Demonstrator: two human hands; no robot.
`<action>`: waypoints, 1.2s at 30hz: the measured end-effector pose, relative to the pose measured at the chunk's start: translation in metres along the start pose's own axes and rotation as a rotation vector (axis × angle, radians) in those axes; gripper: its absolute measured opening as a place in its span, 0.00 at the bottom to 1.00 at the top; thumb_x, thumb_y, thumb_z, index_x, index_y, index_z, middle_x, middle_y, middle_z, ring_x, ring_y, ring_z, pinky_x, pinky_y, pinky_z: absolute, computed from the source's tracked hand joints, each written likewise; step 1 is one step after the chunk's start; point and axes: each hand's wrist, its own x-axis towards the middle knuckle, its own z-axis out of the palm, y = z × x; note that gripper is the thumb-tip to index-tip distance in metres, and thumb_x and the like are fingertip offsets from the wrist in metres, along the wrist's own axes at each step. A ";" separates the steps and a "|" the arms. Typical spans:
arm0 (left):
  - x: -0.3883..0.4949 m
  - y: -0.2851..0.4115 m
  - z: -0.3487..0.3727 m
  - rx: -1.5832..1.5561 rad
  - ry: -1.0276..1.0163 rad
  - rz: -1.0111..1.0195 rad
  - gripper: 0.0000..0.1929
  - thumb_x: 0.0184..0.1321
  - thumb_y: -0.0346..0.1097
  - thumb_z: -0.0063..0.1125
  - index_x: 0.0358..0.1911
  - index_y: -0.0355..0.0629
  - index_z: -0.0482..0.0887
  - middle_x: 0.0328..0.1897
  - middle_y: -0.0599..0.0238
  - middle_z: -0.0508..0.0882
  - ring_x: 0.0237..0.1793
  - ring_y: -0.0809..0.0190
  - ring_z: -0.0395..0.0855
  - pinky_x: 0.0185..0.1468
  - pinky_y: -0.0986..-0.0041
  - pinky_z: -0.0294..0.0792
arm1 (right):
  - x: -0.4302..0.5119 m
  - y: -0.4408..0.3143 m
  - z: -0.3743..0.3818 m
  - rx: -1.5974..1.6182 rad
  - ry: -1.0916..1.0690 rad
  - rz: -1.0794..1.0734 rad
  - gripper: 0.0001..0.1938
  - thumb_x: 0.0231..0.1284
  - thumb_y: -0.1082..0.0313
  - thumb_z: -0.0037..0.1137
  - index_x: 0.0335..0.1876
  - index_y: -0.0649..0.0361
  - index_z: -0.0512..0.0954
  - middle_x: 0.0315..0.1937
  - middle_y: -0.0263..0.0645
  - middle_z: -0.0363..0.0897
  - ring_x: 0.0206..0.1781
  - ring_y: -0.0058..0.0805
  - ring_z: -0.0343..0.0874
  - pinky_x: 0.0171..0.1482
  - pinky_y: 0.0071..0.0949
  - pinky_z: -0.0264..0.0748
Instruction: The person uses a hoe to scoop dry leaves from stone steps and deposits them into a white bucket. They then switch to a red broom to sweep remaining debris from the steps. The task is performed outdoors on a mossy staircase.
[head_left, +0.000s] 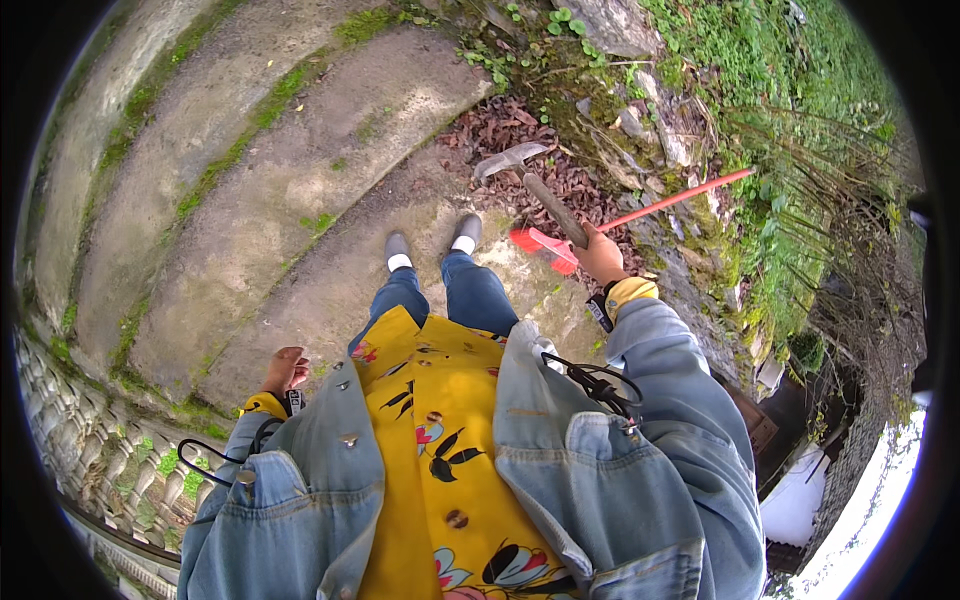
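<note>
My right hand (600, 259) grips the lower end of the wooden handle of a pickaxe-like hand tool (551, 202). Its grey metal head points away from me, above a heap of dry brown leaves (577, 176). Behind that hand, a broom with red bristles and a red stick (675, 201) leans against the stone bank. My left hand (286, 369) hangs at my left side with its fingers curled; whether they are fully closed is unclear, and no object shows in it.
Broad concrete steps (300, 172) with mossy edges rise ahead and to the left. A balustrade (112, 450) runs along the lower left. On the right stands a rough stone bank (630, 120) with grass and shrubs. My shoes (466, 229) are on the concrete.
</note>
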 end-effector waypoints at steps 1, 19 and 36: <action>0.001 0.000 0.003 0.016 -0.008 -0.001 0.12 0.59 0.44 0.55 0.42 0.47 0.75 0.28 0.64 0.79 0.21 0.68 0.75 0.25 0.76 0.71 | -0.001 0.006 0.010 0.039 0.001 0.001 0.32 0.47 0.58 0.58 0.62 0.52 0.66 0.40 0.51 0.79 0.40 0.47 0.80 0.43 0.43 0.75; 0.016 0.048 0.310 0.448 -0.084 0.901 0.12 0.63 0.33 0.47 0.49 0.43 0.74 0.30 0.69 0.78 0.24 0.71 0.74 0.28 0.79 0.69 | 0.056 0.074 0.157 1.077 -0.469 -0.022 0.13 0.49 0.67 0.59 0.33 0.72 0.75 0.19 0.40 0.74 0.19 0.30 0.73 0.19 0.30 0.66; -0.135 -0.012 0.491 0.191 -0.853 0.231 0.19 0.64 0.51 0.49 0.43 0.40 0.75 0.33 0.63 0.81 0.33 0.65 0.80 0.40 0.73 0.75 | -0.099 0.078 0.140 2.076 -0.678 -0.150 0.12 0.59 0.58 0.52 0.38 0.59 0.72 0.29 0.33 0.74 0.27 0.25 0.75 0.30 0.24 0.75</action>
